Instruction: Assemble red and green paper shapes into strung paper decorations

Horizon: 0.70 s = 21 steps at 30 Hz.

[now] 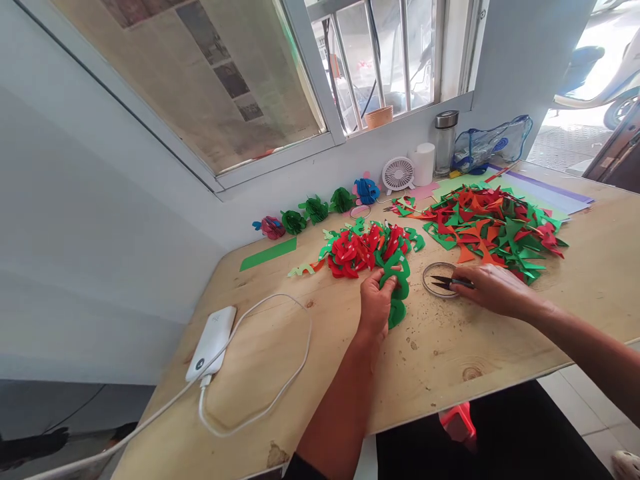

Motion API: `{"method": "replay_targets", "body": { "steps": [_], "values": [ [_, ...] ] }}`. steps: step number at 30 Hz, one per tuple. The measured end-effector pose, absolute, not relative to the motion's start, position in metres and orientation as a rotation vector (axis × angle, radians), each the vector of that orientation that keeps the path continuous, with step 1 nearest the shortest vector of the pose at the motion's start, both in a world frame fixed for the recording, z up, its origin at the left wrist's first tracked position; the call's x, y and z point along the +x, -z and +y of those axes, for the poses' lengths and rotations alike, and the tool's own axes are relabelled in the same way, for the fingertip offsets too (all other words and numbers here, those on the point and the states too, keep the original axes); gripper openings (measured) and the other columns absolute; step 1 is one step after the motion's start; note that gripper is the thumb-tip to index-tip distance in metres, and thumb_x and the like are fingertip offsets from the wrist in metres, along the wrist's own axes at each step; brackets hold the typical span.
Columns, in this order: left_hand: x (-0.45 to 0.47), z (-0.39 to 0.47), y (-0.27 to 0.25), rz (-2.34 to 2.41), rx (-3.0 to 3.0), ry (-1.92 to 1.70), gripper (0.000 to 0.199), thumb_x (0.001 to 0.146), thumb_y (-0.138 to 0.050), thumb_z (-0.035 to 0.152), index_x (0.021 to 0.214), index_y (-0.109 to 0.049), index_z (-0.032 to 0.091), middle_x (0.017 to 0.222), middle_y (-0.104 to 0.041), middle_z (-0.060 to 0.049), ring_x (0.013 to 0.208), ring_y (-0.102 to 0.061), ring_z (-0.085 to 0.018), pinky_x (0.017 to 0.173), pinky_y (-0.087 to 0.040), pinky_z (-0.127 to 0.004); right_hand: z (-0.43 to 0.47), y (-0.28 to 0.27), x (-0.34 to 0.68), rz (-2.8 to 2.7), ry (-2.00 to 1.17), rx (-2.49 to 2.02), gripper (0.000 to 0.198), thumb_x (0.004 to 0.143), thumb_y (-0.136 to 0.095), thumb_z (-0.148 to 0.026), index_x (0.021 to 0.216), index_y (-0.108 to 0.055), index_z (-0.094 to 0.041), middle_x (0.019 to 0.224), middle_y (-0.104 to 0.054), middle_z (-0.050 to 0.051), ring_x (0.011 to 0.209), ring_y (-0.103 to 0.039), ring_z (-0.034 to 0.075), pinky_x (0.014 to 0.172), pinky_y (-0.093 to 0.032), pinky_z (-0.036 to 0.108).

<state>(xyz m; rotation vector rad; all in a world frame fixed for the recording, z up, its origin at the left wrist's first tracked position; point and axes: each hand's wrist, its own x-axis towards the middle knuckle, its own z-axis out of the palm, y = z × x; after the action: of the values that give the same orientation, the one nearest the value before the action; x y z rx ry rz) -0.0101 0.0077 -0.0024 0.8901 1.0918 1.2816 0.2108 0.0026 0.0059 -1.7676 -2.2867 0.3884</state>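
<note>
My left hand (377,300) is closed around a curvy green paper cutout (399,288), whose lower end hangs down over the table. My right hand (493,287) grips a small pair of dark scissors (444,283); their blades point left and look slightly parted. Beneath the blades a ring-shaped roll of tape (426,280) lies flat on the wood. Just beyond my left hand is a heap of red and green paper cutouts (353,250), some with small pale squares on them.
Red, orange and green paper scraps (493,223) pile up at right. Folded paper figures (316,209), a small fan (398,175) and a glass bottle (445,143) line the wall. A white power bank (213,341) with a looping cable (280,393) lies at left. A green strip (269,254) lies nearby.
</note>
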Motion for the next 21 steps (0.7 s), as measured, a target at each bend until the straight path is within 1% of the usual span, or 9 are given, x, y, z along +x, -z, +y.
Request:
{"method": "replay_targets", "body": {
  "steps": [2, 5, 7, 9, 11, 13, 17, 21],
  "values": [
    [-0.010, 0.007, 0.002, 1.091, 0.888, -1.277, 0.018, 0.064, -0.063, 0.021, 0.080, -0.068, 0.015, 0.072, -0.065, -0.002, 0.063, -0.056, -0.010, 0.061, -0.042, -0.021, 0.003, -0.004, 0.216, -2.236, -0.365, -1.777, 0.022, 0.082, -0.044, -0.039, 0.072, -0.057, -0.024, 0.064, -0.063, 0.002, 0.060, -0.058, 0.017, 0.051, -0.032, 0.025],
    [-0.010, 0.006, 0.001, 1.087, 0.880, -1.274, 0.018, 0.064, -0.064, 0.022, 0.080, -0.068, 0.015, 0.071, -0.064, -0.002, 0.063, -0.056, -0.010, 0.060, -0.042, -0.021, 0.006, 0.000, 0.222, -2.056, -0.565, -1.780, 0.028, 0.086, -0.037, -0.040, 0.069, -0.052, -0.023, 0.055, -0.058, 0.000, 0.051, -0.054, 0.014, 0.051, -0.035, 0.024],
    [-0.010, 0.006, 0.000, 1.076, 0.870, -1.270, 0.019, 0.063, -0.065, 0.022, 0.080, -0.068, 0.014, 0.068, -0.063, -0.002, 0.063, -0.056, -0.010, 0.061, -0.042, -0.021, 0.008, 0.002, 0.225, -1.936, -0.698, -1.758, 0.032, 0.088, -0.034, -0.044, 0.069, -0.049, -0.022, 0.052, -0.055, -0.002, 0.047, -0.050, 0.013, 0.050, -0.036, 0.024],
    [-0.010, 0.006, -0.001, 1.062, 0.852, -1.262, 0.020, 0.062, -0.066, 0.022, 0.080, -0.068, 0.014, 0.065, -0.062, -0.001, 0.062, -0.056, -0.010, 0.061, -0.042, -0.021, 0.010, 0.004, 0.225, -1.896, -0.720, -1.758, 0.033, 0.085, -0.038, -0.050, 0.074, -0.052, -0.022, 0.056, -0.056, -0.002, 0.049, -0.050, 0.013, 0.050, -0.036, 0.024],
    [-0.011, 0.006, -0.003, 1.044, 0.823, -1.245, 0.022, 0.061, -0.067, 0.023, 0.082, -0.069, 0.014, 0.064, -0.062, -0.001, 0.060, -0.056, -0.010, 0.059, -0.041, -0.022, 0.011, 0.005, 0.225, -1.934, -0.659, -1.821, 0.032, 0.079, -0.047, -0.053, 0.083, -0.056, -0.023, 0.062, -0.060, 0.000, 0.056, -0.054, 0.015, 0.052, -0.036, 0.025],
    [-0.011, 0.005, -0.005, 1.018, 0.788, -1.215, 0.026, 0.062, -0.068, 0.025, 0.085, -0.068, 0.014, 0.065, -0.062, -0.001, 0.057, -0.056, -0.010, 0.057, -0.041, -0.022, 0.013, 0.004, 0.223, -1.998, -0.549, -1.941, 0.031, 0.075, -0.052, -0.051, 0.088, -0.058, -0.023, 0.069, -0.063, 0.002, 0.064, -0.058, 0.018, 0.053, -0.035, 0.025],
    [-0.011, 0.004, -0.008, 0.976, 0.770, -1.179, 0.030, 0.062, -0.071, 0.027, 0.089, -0.068, 0.014, 0.064, -0.063, -0.002, 0.056, -0.057, -0.011, 0.057, -0.042, -0.024, 0.017, 0.000, 0.218, -2.093, -0.353, -2.194, 0.029, 0.075, -0.048, -0.048, 0.085, -0.060, -0.023, 0.078, -0.066, 0.007, 0.071, -0.060, 0.023, 0.051, -0.031, 0.027],
    [-0.011, 0.002, -0.006, 0.970, 0.888, -1.192, 0.022, 0.063, -0.071, 0.024, 0.082, -0.070, 0.013, 0.070, -0.064, -0.002, 0.059, -0.057, -0.010, 0.059, -0.043, -0.022, 0.024, -0.002, 0.215, -2.135, -0.321, -2.264, 0.027, 0.075, -0.045, -0.043, 0.083, -0.061, -0.023, 0.080, -0.067, 0.008, 0.072, -0.060, 0.024, 0.051, -0.029, 0.027]
  ]
}}
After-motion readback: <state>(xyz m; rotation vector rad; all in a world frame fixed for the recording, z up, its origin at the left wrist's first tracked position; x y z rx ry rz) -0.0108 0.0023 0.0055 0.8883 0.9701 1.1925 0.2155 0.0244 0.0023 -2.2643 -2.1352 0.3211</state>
